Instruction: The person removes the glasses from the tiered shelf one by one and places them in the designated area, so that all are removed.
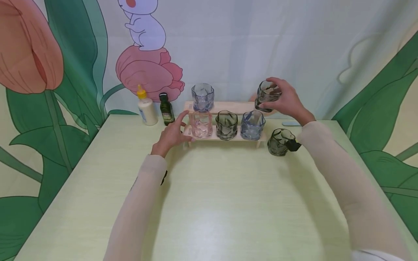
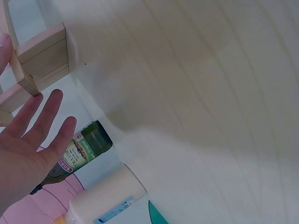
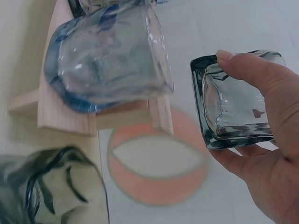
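Observation:
My right hand (image 1: 289, 99) holds a dark grey faceted glass (image 3: 238, 100) by its side, thumb and fingers around it, above the right end of the two-step wooden rack (image 1: 235, 107). Spread fingers of my left hand (image 1: 171, 136) touch the rack's left end, beside a pink glass (image 1: 201, 128). On the lower step the pink glass stands with a dark green-grey glass (image 1: 226, 125) and a blue glass (image 3: 112, 60). Another bluish glass (image 1: 203, 96) is at the left of the upper step. A grey-green glass (image 1: 278, 143) stands on the table under my right forearm.
Left of the rack stand a dark green bottle (image 2: 88, 144) and a cream bottle with a yellow cap (image 1: 148, 110). A light blue flat strip (image 1: 290, 123) lies at the table's back right. A printed curtain (image 1: 294, 43) hangs behind the table (image 1: 202, 203).

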The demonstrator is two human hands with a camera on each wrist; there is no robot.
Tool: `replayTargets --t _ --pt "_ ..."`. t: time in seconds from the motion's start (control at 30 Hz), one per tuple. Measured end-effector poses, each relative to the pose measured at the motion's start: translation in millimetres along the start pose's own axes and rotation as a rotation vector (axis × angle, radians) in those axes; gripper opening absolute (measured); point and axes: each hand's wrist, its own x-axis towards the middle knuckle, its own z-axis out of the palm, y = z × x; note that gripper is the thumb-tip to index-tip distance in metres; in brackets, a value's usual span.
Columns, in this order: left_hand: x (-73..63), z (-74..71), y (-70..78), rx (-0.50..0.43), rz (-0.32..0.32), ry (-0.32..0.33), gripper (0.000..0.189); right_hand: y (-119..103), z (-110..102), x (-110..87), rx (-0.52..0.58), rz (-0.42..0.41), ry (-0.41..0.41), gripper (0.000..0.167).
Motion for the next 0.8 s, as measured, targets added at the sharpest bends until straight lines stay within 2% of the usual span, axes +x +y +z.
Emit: replayTargets --t 0.6,0.8 --pt "2.3 0.7 -0.5 -0.009 -0.017 -0.009 0.105 30.8 -24.1 -45.4 -0.029 0.072 0.021 0.087" --pt "1.8 0.2 0.2 -0.011 -0.019 -0.009 0.105 40.8 -29.9 -59.4 -0.018 0.072 0.015 0.088"
